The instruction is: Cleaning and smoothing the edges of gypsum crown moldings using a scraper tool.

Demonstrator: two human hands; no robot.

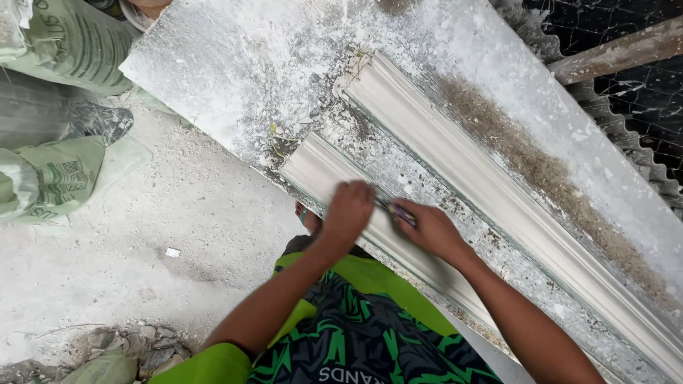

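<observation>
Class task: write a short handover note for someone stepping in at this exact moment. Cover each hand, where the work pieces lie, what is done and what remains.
Left hand: pressing down on the near plaster moulding.
Right hand: grip closed on a small tool, tip at the moulding's edge.
Far moulding lies parallel on the dusty slab.
Done: both mouldings cast and lying on the slab.
Left: cannot tell how far along the edge the tool has worked.

1. Left hand (348,208) presses on the near plaster moulding (324,171) atop the dusty bench (235,64)
2. Right hand (432,229) grips a small tool (398,211) — tip hidden
3. Second moulding (455,149) lies alongside — green sacks (50,178) on the floor
</observation>
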